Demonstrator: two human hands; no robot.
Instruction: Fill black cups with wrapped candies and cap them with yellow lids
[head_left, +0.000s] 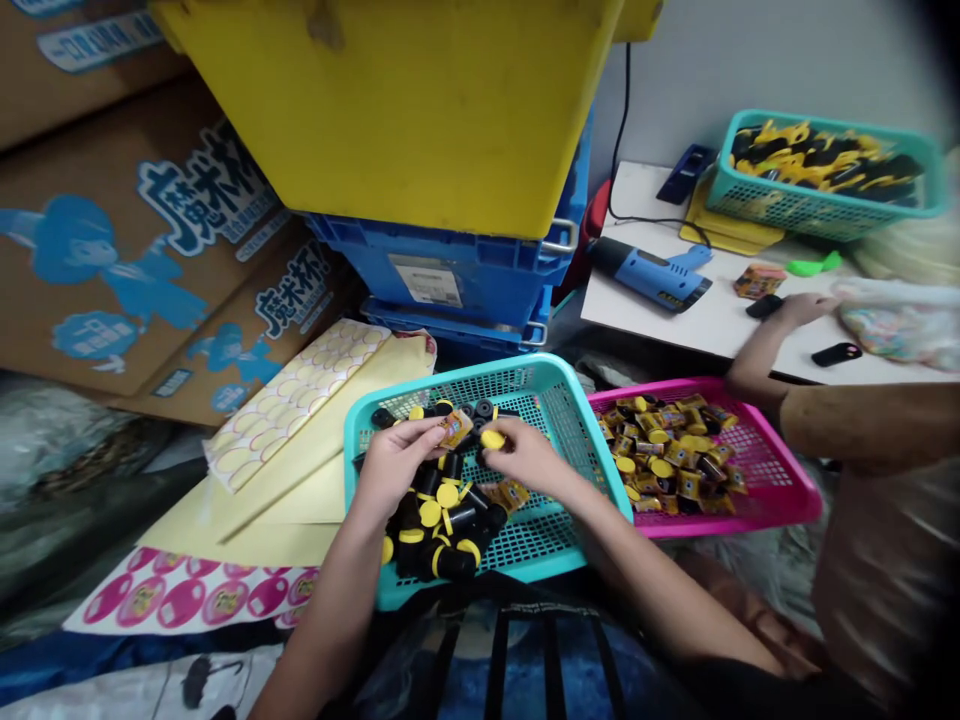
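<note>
Pinching a small printed wrapper [455, 429] narrowly between thumb and fingertips, the left hand [405, 458] hung over the near turquoise basket [589, 425], and from where I stood the wrapper's long axis slanted up and to the right, its free end pointing toward the other hand. The right hand [529, 460] held a yellow-capped piece [492, 440] just beside it, the two apart, with the cap's round face turned up toward the wearer; fingers hid the rest, so I could not tell which way its body ran. Below them, black cylinders with yellow caps [454, 522] filled the left part of the basket, some with caps upward, others on their sides, pointing every which way. A loose wrapper [510, 494] lay among them under the right hand, slanting the same way. Touching that basket on the right, a pink basket [787, 485] held a heap of pieces in yellow printed wrappers [682, 455]. Farther back, another turquoise basket [780, 207] was piled with yellow and black pieces [832, 160], near a blue heat gun [652, 275] on a white table [720, 335]. There a co-worker's hand [806, 308] rested beside a black piece [765, 306]; I couldn't tell whether it gripped it.
</note>
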